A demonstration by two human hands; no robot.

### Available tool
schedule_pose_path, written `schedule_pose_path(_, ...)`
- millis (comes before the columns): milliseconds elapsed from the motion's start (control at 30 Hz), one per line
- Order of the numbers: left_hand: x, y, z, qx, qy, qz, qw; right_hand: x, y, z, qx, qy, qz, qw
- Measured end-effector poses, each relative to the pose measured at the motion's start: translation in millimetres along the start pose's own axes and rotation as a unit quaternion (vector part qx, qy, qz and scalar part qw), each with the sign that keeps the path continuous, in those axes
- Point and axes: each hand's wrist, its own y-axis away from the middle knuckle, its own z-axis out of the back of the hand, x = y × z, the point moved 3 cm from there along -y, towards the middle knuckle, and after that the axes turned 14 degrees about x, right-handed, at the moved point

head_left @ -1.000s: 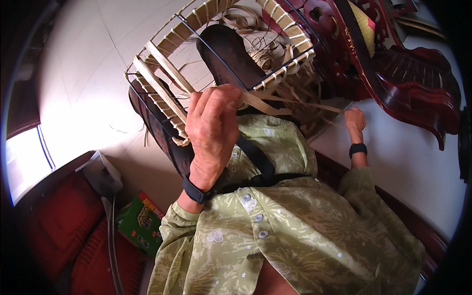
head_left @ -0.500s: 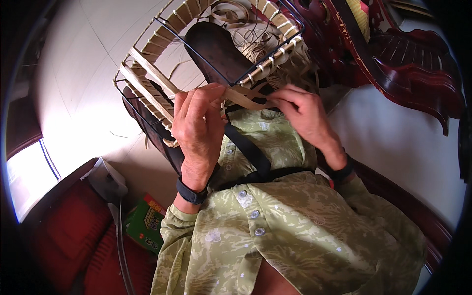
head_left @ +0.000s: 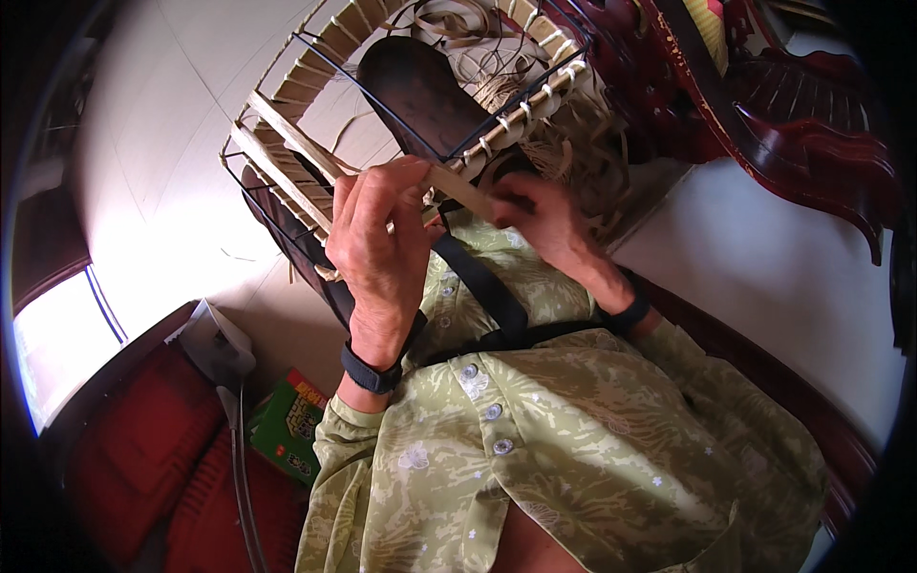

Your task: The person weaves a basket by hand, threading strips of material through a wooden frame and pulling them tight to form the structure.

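I see the right hand back in close: a second ago it was far out, drawing the strip long. The left hand has stayed at the near edge of the frame, fingers pinching the strip. The right fingers look closed on it too. It spans the short gap between them, so I judge the handling is now close work, not pulling.

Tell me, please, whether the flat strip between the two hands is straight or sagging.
Straight: the strip runs without visible sag from the left hand to the right hand.
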Motion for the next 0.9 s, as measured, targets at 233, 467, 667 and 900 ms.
schedule_pose_path(233, 0, -3, 1, -0.002, 0.034, -0.011, 0.999, -25, 40, 102, -0.241, 0.237, 0.019, 0.941)
schedule_pose_path(467, 0, -5, 3, -0.002, 0.013, -0.008, 1.000, -209, 76, 231, -0.199, 0.281, -0.509, 0.789)
schedule_pose_path(667, 1, 1, 5, -0.002, 0.008, 0.023, 1.000, -128, 49, 159, -0.168, 0.381, -0.218, 0.883)
schedule_pose_path(900, 2, -2, 2, -0.009, 0.009, 0.013, 1.000, 63, 18, 28, -0.014, 0.138, 0.089, 0.986)
